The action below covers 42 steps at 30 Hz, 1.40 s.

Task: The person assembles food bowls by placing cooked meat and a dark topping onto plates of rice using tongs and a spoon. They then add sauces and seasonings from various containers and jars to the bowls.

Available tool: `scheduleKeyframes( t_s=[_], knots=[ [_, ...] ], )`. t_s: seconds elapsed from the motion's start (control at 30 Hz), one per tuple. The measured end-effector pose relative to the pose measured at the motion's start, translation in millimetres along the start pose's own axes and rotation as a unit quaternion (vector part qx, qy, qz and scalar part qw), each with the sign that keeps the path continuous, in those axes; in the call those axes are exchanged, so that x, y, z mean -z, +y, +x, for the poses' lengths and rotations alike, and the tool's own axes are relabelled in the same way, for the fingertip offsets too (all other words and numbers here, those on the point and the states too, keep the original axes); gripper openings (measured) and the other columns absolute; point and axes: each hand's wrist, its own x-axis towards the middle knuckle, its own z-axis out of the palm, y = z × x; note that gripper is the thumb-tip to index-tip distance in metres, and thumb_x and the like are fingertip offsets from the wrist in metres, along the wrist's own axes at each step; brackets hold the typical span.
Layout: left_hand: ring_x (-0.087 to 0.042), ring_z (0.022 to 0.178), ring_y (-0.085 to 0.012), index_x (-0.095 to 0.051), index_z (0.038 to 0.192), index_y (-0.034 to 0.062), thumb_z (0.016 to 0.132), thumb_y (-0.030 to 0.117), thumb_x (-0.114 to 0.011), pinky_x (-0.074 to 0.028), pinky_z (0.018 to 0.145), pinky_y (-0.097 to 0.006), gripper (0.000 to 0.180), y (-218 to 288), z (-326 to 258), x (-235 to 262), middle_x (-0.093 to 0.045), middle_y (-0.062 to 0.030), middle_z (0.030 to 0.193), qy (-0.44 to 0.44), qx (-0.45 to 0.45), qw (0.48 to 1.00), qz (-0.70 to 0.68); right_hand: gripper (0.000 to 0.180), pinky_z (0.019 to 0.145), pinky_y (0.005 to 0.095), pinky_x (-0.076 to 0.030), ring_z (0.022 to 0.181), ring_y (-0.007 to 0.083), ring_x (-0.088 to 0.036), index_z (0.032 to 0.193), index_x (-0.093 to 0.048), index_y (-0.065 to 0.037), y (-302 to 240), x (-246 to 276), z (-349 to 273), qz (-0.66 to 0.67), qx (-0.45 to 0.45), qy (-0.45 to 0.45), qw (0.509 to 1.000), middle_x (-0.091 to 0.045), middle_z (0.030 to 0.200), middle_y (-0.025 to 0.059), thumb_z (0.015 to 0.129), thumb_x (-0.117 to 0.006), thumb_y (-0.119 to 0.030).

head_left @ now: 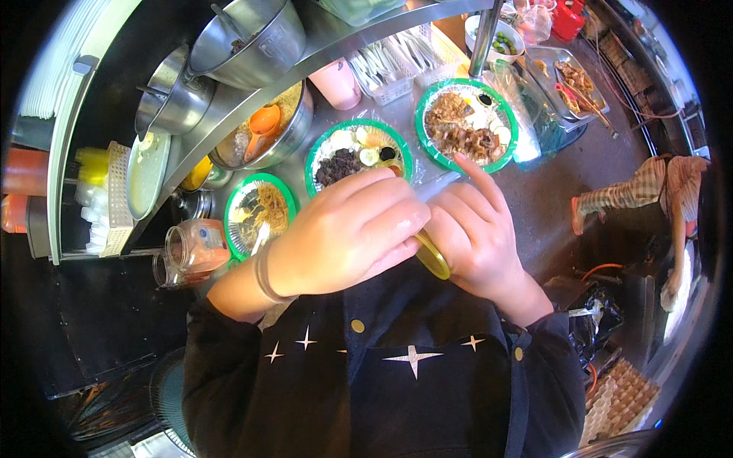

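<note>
My left hand (351, 233) and right hand (475, 237) meet in front of my chest with their fingers curled. Between them is a small round thing with a yellow rim (433, 259), mostly hidden by the fingers. The right index finger points up and away. Beyond the hands, three green-rimmed plates of food lie on the counter. The left plate (292, 200) carries shredded food. On the middle plate (357, 122) are dark crumbly food, pale slices and a small dark sauce cup. The right plate (514, 137) bears browned meat, cucumber slices and another dark sauce cup.
A metal pot (303, 126) with an orange ladle (263, 126) stands left of the plates, below a metal shelf (229, 114). An open clear jar (195, 248) is at the left. Behind are a pink cup (336, 84) and white baskets. Another person (649, 191) is at the right.
</note>
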Motion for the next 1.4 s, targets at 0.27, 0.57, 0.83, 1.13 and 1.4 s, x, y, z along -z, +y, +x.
scheduleKeyframes(
  t_s=[0.27,0.57,0.83,1.13,1.4],
  knots=[
    [-0.056,0.065,-0.0255,-0.059,0.084,0.0007,0.057,0.001,-0.077,-0.047,0.058,-0.033,0.032,-5.2,3.3,-11.7,-0.057,-0.0099,0.078,0.024,-0.045,0.998,0.033,0.014,0.102,0.0506,-0.039,0.072,0.0197,-0.059,0.072,-0.053,-0.005,1.8,-7.7,-7.9,-0.002,-0.044,0.025,0.999,-0.058,0.075,0.0068,0.064,-0.062,-0.012],
    [-0.057,0.068,-0.0265,-0.061,0.086,-0.0022,0.057,-0.002,-0.075,-0.048,0.06,-0.033,0.032,-12.4,0.7,-22.7,-0.058,-0.0112,0.081,0.029,-0.071,0.996,0.048,0.02,0.106,0.0535,-0.032,0.072,0.022,-0.059,0.08,-0.056,-0.003,2.1,-11.8,-15.1,0.018,-0.094,0.023,0.995,-0.058,0.074,0.0075,0.065,-0.066,-0.011],
    [-0.055,0.072,-0.0213,-0.062,0.09,0.0013,0.064,0.009,-0.065,-0.047,0.065,-0.033,0.027,-20.1,-4.6,-38.2,-0.056,-0.007,0.086,0.048,-0.118,0.986,0.105,0.031,0.104,0.0508,-0.034,0.074,0.0256,-0.059,0.086,-0.058,-0.004,3.0,-16.3,-23.2,0.071,-0.156,0.02,0.985,-0.058,0.075,0.0084,0.059,-0.07,-0.011],
    [-0.059,0.074,-0.022,-0.066,0.086,0.006,0.057,0.011,-0.072,-0.049,0.061,-0.031,0.03,-20.0,4.3,-32.6,-0.06,-0.0071,0.09,0.043,-0.169,0.975,0.14,0.042,0.093,0.0464,-0.043,0.078,0.0292,-0.061,0.095,-0.058,-0.004,11.7,-18.3,-28.3,0.186,-0.15,0.056,0.969,-0.062,0.085,0.0101,0.057,-0.076,-0.009],
    [-0.055,0.077,-0.021,-0.071,0.08,0.0102,0.063,0.013,-0.081,-0.043,0.071,-0.032,0.02,-29.2,-5.5,-36.2,-0.059,-0.0026,0.083,0.078,0.063,0.99,-0.1,0.034,0.091,0.044,-0.045,0.078,0.0279,-0.062,0.089,-0.058,-0.006,15.2,-31.6,-21.9,0.168,-0.151,0.001,0.974,-0.062,0.08,0.0084,0.06,-0.076,-0.009]
  ],
)
